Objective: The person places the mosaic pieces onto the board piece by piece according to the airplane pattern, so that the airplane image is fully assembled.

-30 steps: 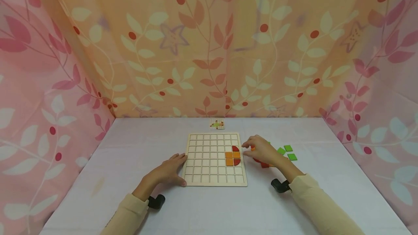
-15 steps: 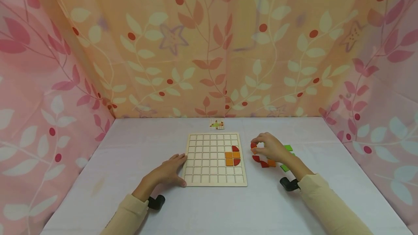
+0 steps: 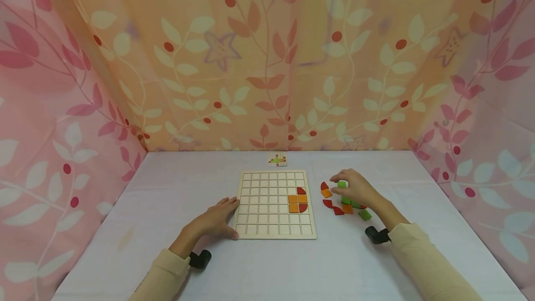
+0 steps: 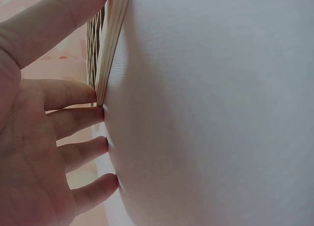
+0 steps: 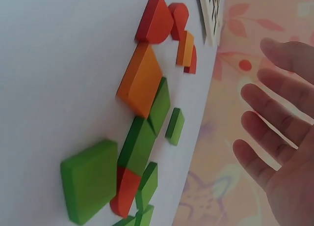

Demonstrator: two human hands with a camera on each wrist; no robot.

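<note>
A wooden board (image 3: 263, 219) with a square grid lies in the middle of the table. On its right side sit orange square tiles (image 3: 294, 207) with a red quarter-round tile (image 3: 301, 191) above and another below. My left hand (image 3: 215, 219) rests at the board's left edge, thumb and fingertips right at its rim (image 4: 114, 44). To the right of the board, my right hand (image 3: 359, 190) hovers over loose tiles, fingers relaxed and holding nothing. Among these are a green square (image 5: 91, 179), an orange square (image 5: 141, 81) and a red quarter-round (image 5: 155, 20). The hand hides part of the pile in the head view.
A small picture card (image 3: 277, 158) with a coloured grid pattern lies behind the board. Patterned cloth (image 3: 267, 82) hangs round the back and sides of the white table (image 3: 167, 175). A black wrist device (image 3: 377, 235) sits below each hand.
My right hand has moved right, from beside the board's edge to over the loose tiles, so the red and orange ones on the left now show. The left hand stays put.
</note>
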